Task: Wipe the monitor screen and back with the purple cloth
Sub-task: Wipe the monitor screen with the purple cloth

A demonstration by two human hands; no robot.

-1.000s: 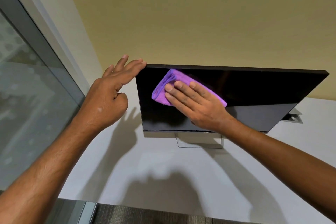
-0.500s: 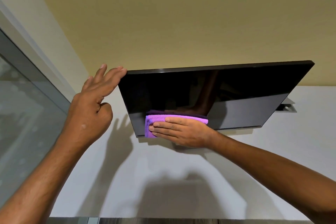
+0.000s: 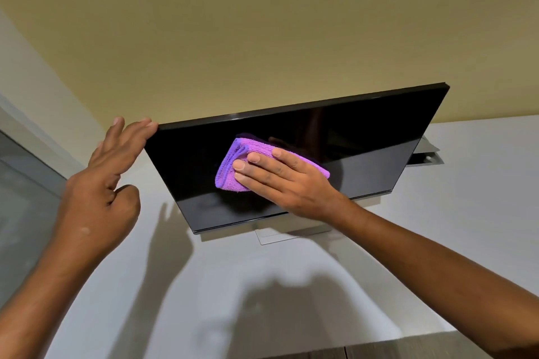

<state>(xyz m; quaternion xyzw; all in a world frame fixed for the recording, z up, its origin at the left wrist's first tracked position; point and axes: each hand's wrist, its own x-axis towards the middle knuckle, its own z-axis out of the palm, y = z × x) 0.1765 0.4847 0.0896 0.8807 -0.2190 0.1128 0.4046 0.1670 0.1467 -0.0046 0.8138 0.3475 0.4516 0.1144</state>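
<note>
Two bare hands, head view. The right hand (image 3: 288, 183) lies flat on the cloth (image 3: 230, 169), with its fingers (image 3: 262, 167) straight and close together, pressing the cloth to the monitor (image 3: 364, 140) screen. The cloth sits left of screen centre, about mid-height. It is purple and folded, and it sticks out past the fingertips to the left and behind the hand to the right.

The left hand (image 3: 96, 198) is at the monitor's top-left corner. Its fingers (image 3: 131, 137) are straight and side by side, tips touching the corner edge. The thumb is bent toward the palm and holds nothing.

The monitor is black with a dark, glossy screen that reflects the cloth and arm. It looks tilted in frame, right end higher. It stands on the white surface (image 3: 466, 213), with a pale stand (image 3: 280, 234) showing under its lower edge. A grey cutout (image 3: 427, 157) sits in the surface behind the monitor's right end. The wall (image 3: 262, 23) behind is yellowish, and a glass panel (image 3: 23, 213) is at far left. Hand shadows fall on the surface.
</note>
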